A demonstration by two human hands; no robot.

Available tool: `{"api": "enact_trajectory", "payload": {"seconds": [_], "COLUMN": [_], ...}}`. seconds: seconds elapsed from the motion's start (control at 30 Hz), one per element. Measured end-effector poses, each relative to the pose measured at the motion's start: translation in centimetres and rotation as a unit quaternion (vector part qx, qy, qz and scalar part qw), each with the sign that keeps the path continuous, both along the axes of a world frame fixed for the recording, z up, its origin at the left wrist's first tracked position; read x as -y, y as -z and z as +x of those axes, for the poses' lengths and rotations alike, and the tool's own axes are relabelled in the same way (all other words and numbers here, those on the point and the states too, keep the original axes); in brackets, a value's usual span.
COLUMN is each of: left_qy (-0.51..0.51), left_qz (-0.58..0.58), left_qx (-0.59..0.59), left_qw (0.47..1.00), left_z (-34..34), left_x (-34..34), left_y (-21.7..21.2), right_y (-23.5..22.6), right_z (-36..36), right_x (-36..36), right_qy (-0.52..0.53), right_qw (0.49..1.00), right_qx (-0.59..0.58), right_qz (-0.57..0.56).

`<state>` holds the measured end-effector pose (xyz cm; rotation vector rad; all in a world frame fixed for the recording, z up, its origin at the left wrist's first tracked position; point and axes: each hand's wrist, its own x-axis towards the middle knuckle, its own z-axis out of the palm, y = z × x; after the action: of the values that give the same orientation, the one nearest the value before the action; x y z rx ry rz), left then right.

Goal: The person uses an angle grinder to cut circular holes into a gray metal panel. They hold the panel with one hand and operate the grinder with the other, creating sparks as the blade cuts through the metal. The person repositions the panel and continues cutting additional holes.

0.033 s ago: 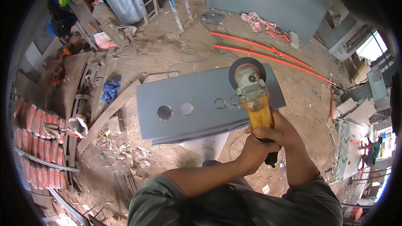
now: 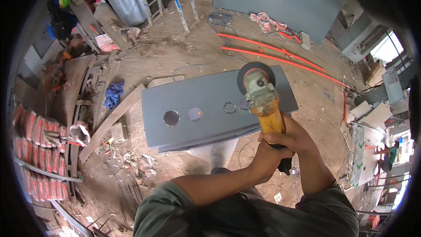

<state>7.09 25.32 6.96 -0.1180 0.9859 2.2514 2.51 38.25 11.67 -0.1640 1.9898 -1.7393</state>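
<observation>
Both hands hold a yellow angle grinder with a grey metal head and a dark round disc, raised in front of me. My right hand wraps round the yellow body. Lower down, my left hand is closed about the rear end, close against the right one. Beyond and beneath the tool lies a long grey panel with several round holes cut in a row. The disc overlaps the panel's right part in view; whether they touch, I cannot tell. The grinder's head partly covers one hole.
Red-and-white packs are stacked at left beside a wooden plank. Red pipes and a coiled cable lie on the littered floor. A stepladder stands at the back. Another person is far right.
The whole scene has shifted slightly leftward in the picture. The grinder's head sits a little further left and lower, and both hands keep the same hold.
</observation>
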Motion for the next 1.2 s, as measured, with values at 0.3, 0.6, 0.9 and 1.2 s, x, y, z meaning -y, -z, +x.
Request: {"api": "enact_trajectory", "payload": {"seconds": [0.3, 0.6, 0.9, 1.2], "left_qy": [0.017, 0.040, 0.058, 0.057], "left_qz": [0.164, 0.171, 0.210, 0.227], "left_qx": [0.132, 0.140, 0.138, 0.151], "left_qw": [0.977, 0.974, 0.966, 0.960], "left_z": [2.1, 2.6, 2.6, 2.8], "left_x": [-0.1, 0.5, 0.4, -0.1], "left_y": [1.9, 2.3, 2.8, 2.4], "right_y": [0.8, 0.7, -0.2, -1.0], "right_z": [1.5, 1.9, 1.9, 1.7], "right_x": [1.2, 2.3, 3.1, 3.4], "right_qy": [0.030, 0.037, 0.040, 0.037], "right_qw": [0.993, 0.990, 0.987, 0.983], "right_qx": [0.080, 0.083, 0.096, 0.094], "right_qz": [0.078, 0.108, 0.120, 0.155]}}
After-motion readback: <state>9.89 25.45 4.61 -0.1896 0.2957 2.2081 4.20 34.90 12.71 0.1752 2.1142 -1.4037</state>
